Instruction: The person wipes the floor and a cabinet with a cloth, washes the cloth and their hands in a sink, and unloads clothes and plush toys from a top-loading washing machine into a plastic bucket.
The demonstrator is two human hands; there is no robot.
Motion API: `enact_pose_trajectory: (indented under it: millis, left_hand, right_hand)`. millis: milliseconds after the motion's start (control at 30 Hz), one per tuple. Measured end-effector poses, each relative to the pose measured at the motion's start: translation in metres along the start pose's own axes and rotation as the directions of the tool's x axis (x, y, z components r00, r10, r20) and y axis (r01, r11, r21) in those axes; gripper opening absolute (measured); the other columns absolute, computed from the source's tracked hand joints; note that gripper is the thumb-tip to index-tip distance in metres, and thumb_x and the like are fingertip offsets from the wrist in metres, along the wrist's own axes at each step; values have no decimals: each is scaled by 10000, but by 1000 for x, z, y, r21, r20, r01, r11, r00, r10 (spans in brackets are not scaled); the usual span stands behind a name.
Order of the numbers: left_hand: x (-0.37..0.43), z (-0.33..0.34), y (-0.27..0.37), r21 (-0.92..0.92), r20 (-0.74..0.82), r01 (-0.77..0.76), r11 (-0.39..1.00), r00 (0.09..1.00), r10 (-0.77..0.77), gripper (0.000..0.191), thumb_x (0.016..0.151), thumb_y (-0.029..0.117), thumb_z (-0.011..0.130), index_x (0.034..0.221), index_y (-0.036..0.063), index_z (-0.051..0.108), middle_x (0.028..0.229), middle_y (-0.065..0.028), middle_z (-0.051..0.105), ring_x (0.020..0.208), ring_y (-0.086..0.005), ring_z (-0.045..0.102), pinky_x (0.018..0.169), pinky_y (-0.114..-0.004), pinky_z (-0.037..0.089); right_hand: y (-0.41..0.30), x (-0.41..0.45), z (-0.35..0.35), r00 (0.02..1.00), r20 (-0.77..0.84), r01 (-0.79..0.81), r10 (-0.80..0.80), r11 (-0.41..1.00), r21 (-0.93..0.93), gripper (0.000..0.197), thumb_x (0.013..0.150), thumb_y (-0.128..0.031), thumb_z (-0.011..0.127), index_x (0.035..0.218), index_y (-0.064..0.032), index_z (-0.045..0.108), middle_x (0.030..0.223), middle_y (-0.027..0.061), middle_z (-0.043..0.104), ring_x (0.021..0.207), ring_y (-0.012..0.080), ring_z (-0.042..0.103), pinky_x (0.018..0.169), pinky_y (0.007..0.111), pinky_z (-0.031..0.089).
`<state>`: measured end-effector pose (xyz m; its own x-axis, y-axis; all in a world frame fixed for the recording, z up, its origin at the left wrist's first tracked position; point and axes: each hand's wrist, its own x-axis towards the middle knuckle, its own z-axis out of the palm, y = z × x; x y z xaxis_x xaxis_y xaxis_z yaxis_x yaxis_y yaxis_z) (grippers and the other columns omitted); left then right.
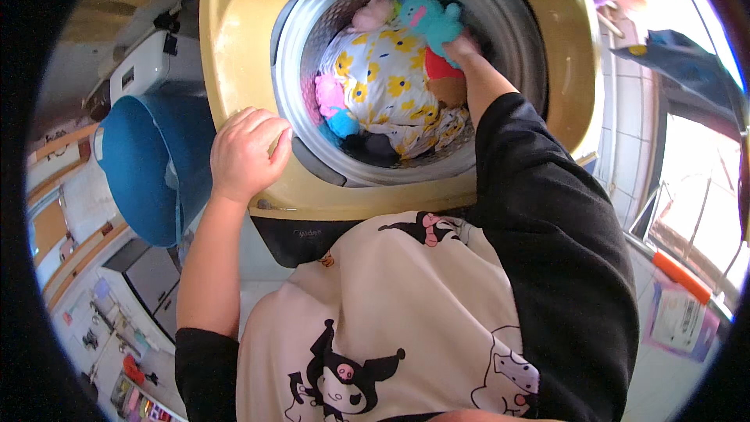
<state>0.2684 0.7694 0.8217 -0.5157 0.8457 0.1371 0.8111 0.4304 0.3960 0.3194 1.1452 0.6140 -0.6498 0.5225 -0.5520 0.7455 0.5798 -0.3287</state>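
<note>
A top-loading washing machine [240,29] with a yellow rim stands before me. Inside its metal drum [287,88] lies a white cloth with yellow flowers [387,70], with a turquoise plush toy [430,17] at its upper right. My right hand [463,47] reaches into the drum and grips the lower end of the turquoise toy; the fingers are partly hidden. Around the cloth are a pink plush item [330,92], a blue one [343,124], a pale pink one [375,13] and a red and brown one [444,76]. My left hand [249,152] rests on the machine's left front rim, holding nothing.
A blue plastic tub [135,170] stands left of the machine, by a white appliance [140,64]. Dark cloth [685,58] hangs at the right, above a metal rack with an orange sleeve [681,277].
</note>
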Motion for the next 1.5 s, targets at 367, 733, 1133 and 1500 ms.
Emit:
enact_pose_trajectory:
  millis: [367,733,1133,1500]
  left_hand:
    - [11,0,4,42,-26,11,999,1000,-10,54,672,41,630,712,53,595,708,-72,587,653,-249,561,620,-341,453]
    - [4,-4,1,18,-24,45,999,999,-45,61,669,48,634,709,58,590,704,-66,579,659,-236,561,632,-333,452]
    - [-1,-3,1,16,-38,93,996,995,-92,71,664,64,640,718,73,594,714,-45,581,666,-212,562,632,-317,451]
    - [4,0,2,54,-36,84,995,996,-82,57,670,85,635,705,78,591,706,-46,574,670,-209,560,642,-313,451]
  right_hand:
    - [73,37,138,998,65,15,-22,995,99,664,643,-404,723,1172,-57,522,1151,145,570,1037,256,563,857,389,450]
    - [38,22,137,987,19,153,-162,961,232,449,664,-281,684,1019,-22,588,977,217,613,920,358,590,814,401,459]
    - [48,54,150,884,-106,-443,456,888,126,927,581,-261,730,1346,-103,233,1327,254,333,1210,349,369,914,420,400]
    - [-49,42,123,871,2,490,-491,871,39,548,657,-250,643,1169,-191,460,1007,215,554,943,360,569,821,433,463]
